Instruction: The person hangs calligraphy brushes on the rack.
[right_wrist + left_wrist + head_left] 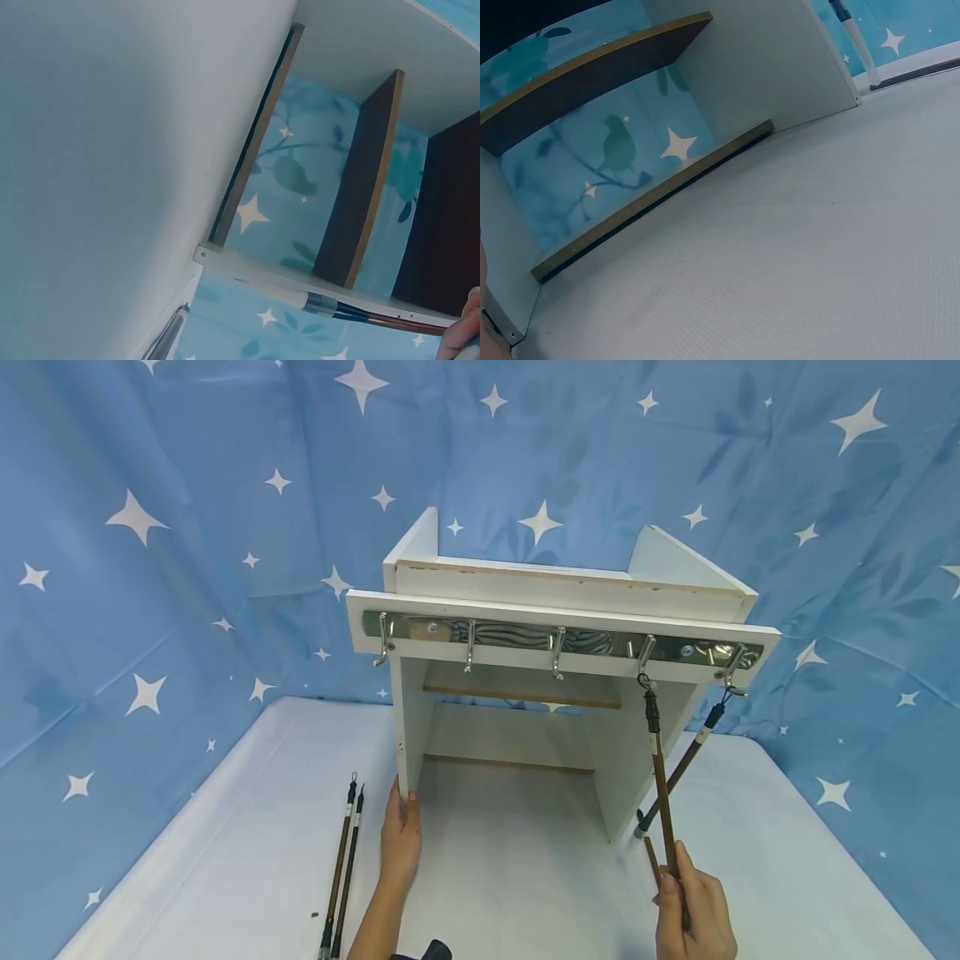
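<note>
Blue star-printed cloth behind and white table below in the head view, with a white rack standing on that table, metal hooks along its front rail. Gripping the rack's left side panel low down with the left hand; holding the lower part of a brown brush in the curled right hand. Brush directly ahead of that hand, long axis running steeply up and slightly left from the fingers to a black loop at the fourth hook, its seating there impossible to tell. Right hand nearer, left well apart across the rack. Second brush slanting down from the fifth hook; two more brushes lying left of the left hand. From the left wrist, shelf boards inside the rack, and past its far panel a pale brush tip; grip not readable. From the right wrist, brush handles running beside the rack toward fingers at the right edge, their closure mostly out of frame.
</note>
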The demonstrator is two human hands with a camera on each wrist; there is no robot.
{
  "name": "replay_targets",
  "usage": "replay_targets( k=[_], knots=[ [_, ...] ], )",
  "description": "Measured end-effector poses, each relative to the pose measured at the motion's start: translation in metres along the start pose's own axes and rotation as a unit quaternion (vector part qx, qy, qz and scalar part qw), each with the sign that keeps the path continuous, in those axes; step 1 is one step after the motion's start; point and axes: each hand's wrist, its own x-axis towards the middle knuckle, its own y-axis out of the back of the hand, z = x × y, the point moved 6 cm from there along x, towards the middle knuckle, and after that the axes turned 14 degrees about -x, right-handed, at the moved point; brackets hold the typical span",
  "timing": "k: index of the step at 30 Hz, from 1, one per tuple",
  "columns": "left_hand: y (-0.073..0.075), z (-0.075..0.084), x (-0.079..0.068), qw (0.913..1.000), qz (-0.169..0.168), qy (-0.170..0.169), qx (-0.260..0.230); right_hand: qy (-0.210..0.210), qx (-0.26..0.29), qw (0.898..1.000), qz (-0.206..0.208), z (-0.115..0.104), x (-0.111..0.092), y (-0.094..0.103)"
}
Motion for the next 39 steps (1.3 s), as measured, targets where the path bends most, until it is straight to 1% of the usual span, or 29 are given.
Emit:
replay_targets(
  k=[5,9,13,16,19,22,24,28,34,36,39],
  knots=[
    [0.0,0.001,0.0,1.0,0.0,0.003,0.0,-0.021,-0.02,0.999,-0.015,-0.001,0.0,-0.001],
    [0.0,0.001,-0.001,1.0,-0.001,0.002,0.001,-0.031,-0.022,0.999,-0.021,-0.001,0.001,-0.002],
    [0.0,0.003,-0.001,1.0,-0.001,0.001,0.004,-0.022,-0.001,1.0,-0.011,0.0,0.001,-0.003],
    [0.0,0.004,-0.001,1.0,0.0,0.002,0.005,-0.011,0.019,1.0,-0.013,0.0,0.0,-0.005],
    [-0.001,0.004,-0.001,1.0,-0.001,0.005,0.003,-0.008,0.025,0.999,-0.041,0.001,-0.001,-0.008],
    [-0.001,0.004,-0.001,1.0,-0.002,0.005,0.004,-0.006,0.01,0.996,-0.088,0.001,-0.003,-0.013],
    [-0.001,0.004,-0.001,1.0,-0.003,0.004,0.005,-0.003,-0.012,0.992,-0.123,0.001,-0.004,-0.017],
    [-0.001,0.004,-0.001,1.0,-0.004,0.003,0.003,0.003,-0.049,0.98,-0.193,0.001,-0.008,-0.024],
    [-0.001,0.003,-0.001,1.0,-0.005,0.005,0.0,-0.008,-0.089,0.962,-0.258,0.005,-0.013,-0.032],
    [-0.001,0.004,-0.001,1.0,-0.003,0.004,-0.001,-0.018,-0.1,0.953,-0.286,0.007,-0.015,-0.035],
    [-0.002,0.004,-0.001,1.0,-0.002,0.005,-0.004,-0.039,-0.114,0.931,-0.344,0.01,-0.017,-0.039]
  ],
)
